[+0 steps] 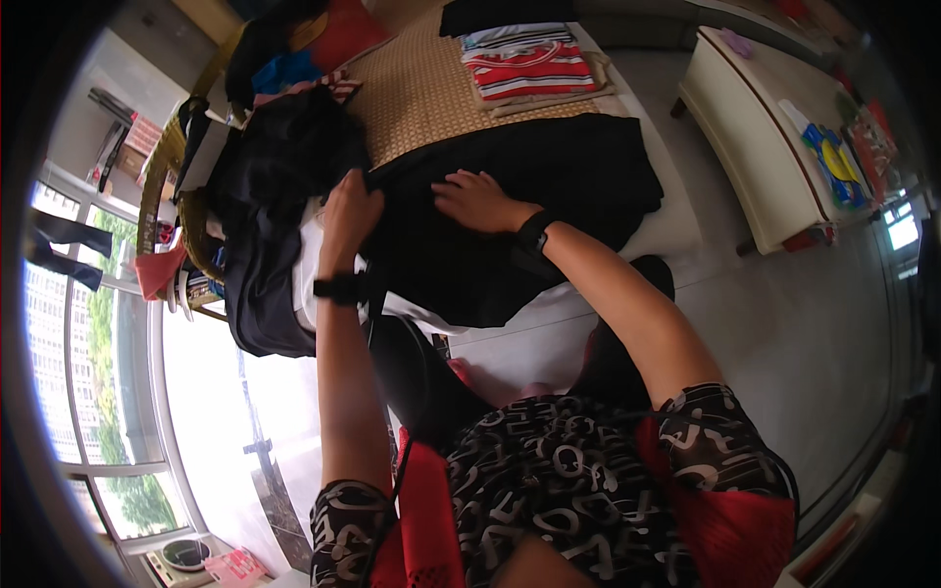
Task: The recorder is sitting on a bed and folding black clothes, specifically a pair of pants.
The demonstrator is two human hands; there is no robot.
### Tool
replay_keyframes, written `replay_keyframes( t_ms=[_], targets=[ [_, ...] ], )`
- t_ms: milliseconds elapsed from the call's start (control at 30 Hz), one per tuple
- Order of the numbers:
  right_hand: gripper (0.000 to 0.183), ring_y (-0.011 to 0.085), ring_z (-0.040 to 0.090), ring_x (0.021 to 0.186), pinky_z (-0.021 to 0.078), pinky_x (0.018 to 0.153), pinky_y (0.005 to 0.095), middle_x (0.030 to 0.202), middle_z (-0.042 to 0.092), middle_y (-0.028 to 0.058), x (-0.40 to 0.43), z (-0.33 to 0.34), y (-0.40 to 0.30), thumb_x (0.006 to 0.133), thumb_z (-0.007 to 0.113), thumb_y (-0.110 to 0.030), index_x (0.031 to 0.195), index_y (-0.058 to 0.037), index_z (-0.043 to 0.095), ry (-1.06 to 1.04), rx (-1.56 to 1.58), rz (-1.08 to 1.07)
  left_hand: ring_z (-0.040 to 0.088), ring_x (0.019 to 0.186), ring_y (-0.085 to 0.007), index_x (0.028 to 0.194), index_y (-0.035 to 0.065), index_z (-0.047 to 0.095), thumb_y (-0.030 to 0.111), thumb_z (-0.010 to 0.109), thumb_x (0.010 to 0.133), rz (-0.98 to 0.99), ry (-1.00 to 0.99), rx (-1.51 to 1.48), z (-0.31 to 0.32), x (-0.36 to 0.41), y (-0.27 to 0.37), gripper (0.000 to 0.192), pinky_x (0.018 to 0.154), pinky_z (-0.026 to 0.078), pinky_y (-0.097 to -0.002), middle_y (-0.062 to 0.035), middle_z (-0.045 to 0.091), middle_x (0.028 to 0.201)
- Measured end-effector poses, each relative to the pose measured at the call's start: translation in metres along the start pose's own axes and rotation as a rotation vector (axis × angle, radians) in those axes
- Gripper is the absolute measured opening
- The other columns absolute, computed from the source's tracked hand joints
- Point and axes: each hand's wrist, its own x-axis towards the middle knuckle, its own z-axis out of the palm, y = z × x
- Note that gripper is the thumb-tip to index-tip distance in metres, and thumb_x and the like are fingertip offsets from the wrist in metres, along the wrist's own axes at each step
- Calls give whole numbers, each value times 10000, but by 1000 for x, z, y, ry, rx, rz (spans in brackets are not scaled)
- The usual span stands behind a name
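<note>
A black garment [588, 162], likely trousers, lies spread across the near part of a woven mat and hangs over its front edge. My right hand [478, 201] rests palm down on the cloth, fingers spread. At the garment's left end, my left hand [351, 209] has its fingers curled over the black fabric, pinching it. Beyond that hand is a heap of dark clothes [294, 140], which touches the garment. Both wrists wear black bands. The fingertips of my left hand are partly hidden.
Folded clothes [529, 70] are stacked on the woven mat [412, 81], a red striped shirt on top. A cream cabinet [750, 132] carrying packets stands right, past a strip of tiled floor [764, 316]. Left are a curved gold-coloured frame [151, 191] and windows [110, 353].
</note>
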Motion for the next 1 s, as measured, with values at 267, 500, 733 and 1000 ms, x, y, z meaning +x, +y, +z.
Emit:
replay_keyframes(
  t_ms=[267,500,733,1000],
  targets=[
    [753,239,596,1140,484,973,412,1229,621,108,-83,-73,62,916,422,-718,1266,-68,569,419,2115,121,699,612,-247,960,7,562,237,580,892,515,87,229,108,49,207,241,493,562,-328,-159,674,778],
    [556,210,649,980,495,913,340,1034,676,76,-154,-51,138,898,668,-496,1206,-39,600,311,1758,506,662,942,-445,1218,-49,522,178,647,867,463,-421,-493,94,-39,251,437,822,567,-453,-319,506,1276],
    [1030,300,294,1418,283,1141,370,1509,312,241,-147,-62,92,769,811,-317,1496,79,199,359,1207,521,678,962,-324,1118,-17,645,105,695,861,328,-353,-773,55,-56,150,289,839,551,-368,-183,661,1083],
    [824,364,350,1395,327,1137,395,1518,325,236,-150,-76,114,811,739,-118,1499,-30,292,434,405,566,360,1394,-364,1431,65,441,333,675,875,415,-176,-262,82,-104,91,660,1129,309,-476,-198,373,1508]
  ],
)
